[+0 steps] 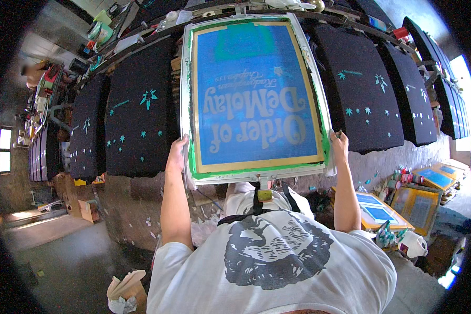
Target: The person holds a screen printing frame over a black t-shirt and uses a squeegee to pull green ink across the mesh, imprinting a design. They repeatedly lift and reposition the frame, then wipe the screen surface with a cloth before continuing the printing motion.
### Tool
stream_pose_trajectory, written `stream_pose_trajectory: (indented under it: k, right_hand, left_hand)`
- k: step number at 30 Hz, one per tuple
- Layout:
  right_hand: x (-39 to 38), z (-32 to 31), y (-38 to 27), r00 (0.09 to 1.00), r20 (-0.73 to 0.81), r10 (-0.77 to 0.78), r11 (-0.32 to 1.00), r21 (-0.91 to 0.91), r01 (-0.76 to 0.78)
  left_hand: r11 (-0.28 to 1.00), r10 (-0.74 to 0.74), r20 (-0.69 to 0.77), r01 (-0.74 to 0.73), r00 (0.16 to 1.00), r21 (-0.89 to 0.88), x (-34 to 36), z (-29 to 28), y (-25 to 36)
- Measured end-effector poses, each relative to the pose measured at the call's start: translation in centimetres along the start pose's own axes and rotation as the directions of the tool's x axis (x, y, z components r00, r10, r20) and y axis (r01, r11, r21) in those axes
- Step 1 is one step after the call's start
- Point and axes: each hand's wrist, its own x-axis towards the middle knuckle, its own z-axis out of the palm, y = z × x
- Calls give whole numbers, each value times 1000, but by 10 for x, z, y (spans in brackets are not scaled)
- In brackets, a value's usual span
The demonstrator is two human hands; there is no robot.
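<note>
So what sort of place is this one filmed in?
Most likely a screen-printing workshop. Both hands, left hand and right hand, hold a framed blue printing screen over a ring of dark boards carrying teal star prints, and more framed screens lie stacked on the floor.

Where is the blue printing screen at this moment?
In the head view, the blue printing screen sits top centre between two dark pallets with teal stars, the left hand at its near-left corner and the right hand at its near-right corner.

Grey concrete floor (63, 261), bright window (4, 149) at left, rough, perhaps plastered wall (403, 154), daylight at right.
</note>
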Motion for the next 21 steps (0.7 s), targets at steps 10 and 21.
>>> stream_pose_trajectory:
  k: [10,21]
  right_hand:
    - [-2,0,2,999,30,21,990,136,-25]
    - [18,-2,30,998,3,-56,998,-33,56]
  left_hand:
    - [993,-26,73,34,997,-109,-8,4,0]
    - [1000,-18,39,19,999,-7,-6,3,1]
